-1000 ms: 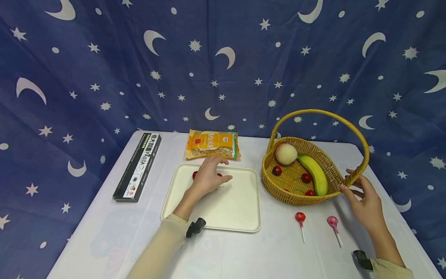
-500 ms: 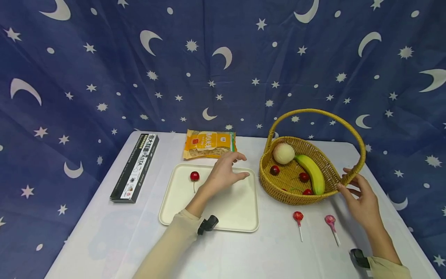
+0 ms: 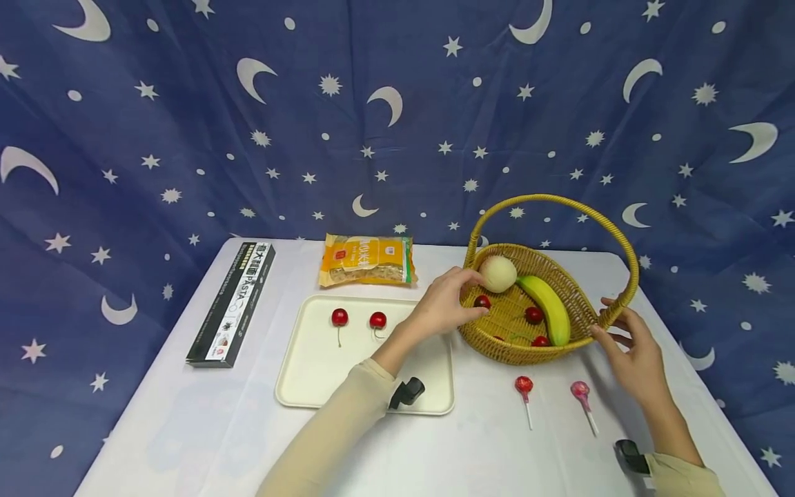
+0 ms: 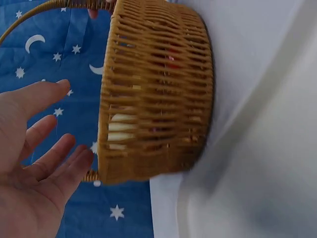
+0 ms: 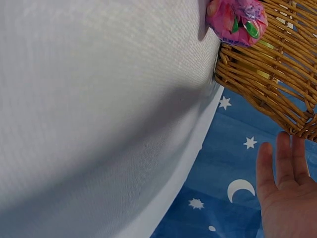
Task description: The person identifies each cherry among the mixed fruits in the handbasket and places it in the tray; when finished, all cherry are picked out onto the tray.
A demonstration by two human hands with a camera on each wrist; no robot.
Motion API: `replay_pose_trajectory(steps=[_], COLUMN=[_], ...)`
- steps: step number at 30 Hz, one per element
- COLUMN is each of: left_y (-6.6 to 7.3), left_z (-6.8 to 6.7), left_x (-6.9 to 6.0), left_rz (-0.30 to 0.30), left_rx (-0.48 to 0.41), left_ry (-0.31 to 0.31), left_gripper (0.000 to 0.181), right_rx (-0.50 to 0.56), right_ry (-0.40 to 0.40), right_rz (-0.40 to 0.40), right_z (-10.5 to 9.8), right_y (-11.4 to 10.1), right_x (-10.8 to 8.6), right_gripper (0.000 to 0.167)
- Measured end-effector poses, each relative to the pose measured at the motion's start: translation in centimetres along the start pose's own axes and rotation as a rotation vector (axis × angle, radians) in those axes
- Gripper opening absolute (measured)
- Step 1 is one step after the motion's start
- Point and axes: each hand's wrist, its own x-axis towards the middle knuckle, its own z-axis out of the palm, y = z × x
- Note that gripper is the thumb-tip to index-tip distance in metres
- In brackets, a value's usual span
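My left hand is at the left rim of a wicker basket, thumb and fingers apart with nothing seen between them. The left wrist view shows this hand beside the woven wall. At the basket's right end my right hand holds the rim by the base of the handle, thumb in front and fingers behind. Inside lie a banana, a pale round fruit and several cherries. Two more cherries, one on the left and one nearer the middle, lie on a cream tray.
A red lollipop and a pink lollipop lie in front of the basket. Behind the tray is a yellow food packet. A black pasta box lies at the left. A starry blue cloth hangs behind the table.
My left hand has moved right, from over the tray to the basket's left rim, uncovering both cherries on the tray. The right hand stays at the basket's right end.
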Motion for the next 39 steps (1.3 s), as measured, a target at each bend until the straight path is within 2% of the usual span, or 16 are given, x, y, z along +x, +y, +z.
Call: replay_pose_trajectory(steps=[7, 14, 21, 25, 32, 35, 39], left_y=[1.0, 1.0, 0.9, 1.3, 2.0, 2.2, 2.5], left_z=[1.8, 2.8, 3.6, 4.0, 4.5, 4.7, 5.0], left_x=[2.0, 3.1, 4.3, 5.0, 5.8, 5.9, 6.1], left_rz=[0.005, -0.033, -0.054, -0.095, -0.158, -0.195, -0.239], left_rx=[0.024, 0.06, 0.152, 0.2, 0.338, 0.372, 0.384], left_ry=[-0.028, -0.063, -0.09, -0.125, -0.218, -0.255, -0.273], left_gripper=[0.047, 0.047, 0.048, 0.049, 0.048, 0.044, 0.037], right_rx=[0.01, 0.031, 0.029, 0.032, 0.027, 0.022, 0.025], right_ry=[0.007, 0.009, 0.006, 0.01, 0.014, 0.007, -0.002], right_rz=[-0.017, -0.027, -0.022, -0.029, -0.014, -0.011, -0.014], right_z=[0.0, 0.2, 0.1, 0.1, 0.2, 0.2, 0.0], right_y=[0.2, 0.2, 0.0, 0.0, 0.3, 0.4, 0.4], right_x=[0.0, 0.0, -0.1, -0.1, 0.0, -0.1, -0.1], right_gripper=[0.058, 0.058, 0.057, 0.057, 0.057, 0.058, 0.058])
